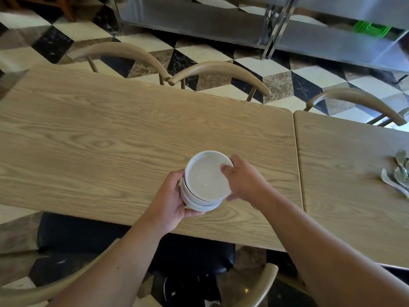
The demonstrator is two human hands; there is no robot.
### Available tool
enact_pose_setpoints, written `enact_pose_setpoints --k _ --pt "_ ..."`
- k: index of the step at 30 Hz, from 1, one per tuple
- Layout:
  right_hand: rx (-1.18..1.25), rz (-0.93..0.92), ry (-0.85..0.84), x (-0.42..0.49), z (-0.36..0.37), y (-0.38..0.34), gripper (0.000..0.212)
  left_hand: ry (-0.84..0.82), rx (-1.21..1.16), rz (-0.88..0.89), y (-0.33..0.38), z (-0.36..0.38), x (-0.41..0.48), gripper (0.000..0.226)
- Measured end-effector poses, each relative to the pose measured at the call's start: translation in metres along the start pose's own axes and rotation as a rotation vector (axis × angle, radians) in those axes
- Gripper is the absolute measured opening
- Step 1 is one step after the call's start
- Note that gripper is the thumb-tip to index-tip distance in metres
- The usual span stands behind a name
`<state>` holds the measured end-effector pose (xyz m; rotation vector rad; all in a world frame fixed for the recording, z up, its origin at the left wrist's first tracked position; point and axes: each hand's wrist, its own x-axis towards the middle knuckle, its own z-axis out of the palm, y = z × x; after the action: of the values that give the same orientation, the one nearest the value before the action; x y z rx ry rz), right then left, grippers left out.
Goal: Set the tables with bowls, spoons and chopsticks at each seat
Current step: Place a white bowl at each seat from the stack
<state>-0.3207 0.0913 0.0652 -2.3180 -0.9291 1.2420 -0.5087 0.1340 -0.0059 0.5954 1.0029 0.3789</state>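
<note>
A stack of white bowls hangs above the near edge of the wooden table. My left hand cups the stack from below and from its left side. My right hand pinches the rim of the top bowl, thumb inside and fingers under its right edge. That top bowl sits tilted on the others. A few metal spoons lie in a pile at the right edge of the adjoining table. No chopsticks are in view.
Curved wooden chair backs line the far side of both tables. A black-seated chair stands tucked under the near edge, another chair back below me. A steel shelf unit with a green crate stands beyond on checkered floor.
</note>
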Motion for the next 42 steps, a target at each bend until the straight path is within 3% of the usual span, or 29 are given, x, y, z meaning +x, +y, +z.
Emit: enact_pose_setpoints --k 9,15,19,26,33,42 --pt "0.099 0.0 -0.042 0.018 -0.031 0.007 0.023 -0.074 -0.014 -0.021 -0.002 0.017 0.011 0.064" --pt "0.167 0.009 -0.078 0.032 -0.044 0.006 0.023 0.038 -0.059 -0.088 -0.004 0.015 0.025 0.067" --pt "0.159 -0.023 -0.093 0.039 -0.046 0.006 0.023 0.091 0.049 -0.109 -0.005 0.016 0.032 0.05" --pt "0.06 -0.059 -0.091 0.049 -0.036 0.009 0.022 0.182 0.219 -0.103 -0.009 0.019 0.042 0.056" --pt "0.174 -0.062 -0.128 0.054 -0.029 0.015 0.023 0.24 0.211 -0.082 -0.01 0.011 0.043 0.057" --pt "0.198 -0.062 0.08 0.08 -0.041 0.037 0.013 0.358 0.094 -0.049 -0.008 -0.018 0.033 0.054"
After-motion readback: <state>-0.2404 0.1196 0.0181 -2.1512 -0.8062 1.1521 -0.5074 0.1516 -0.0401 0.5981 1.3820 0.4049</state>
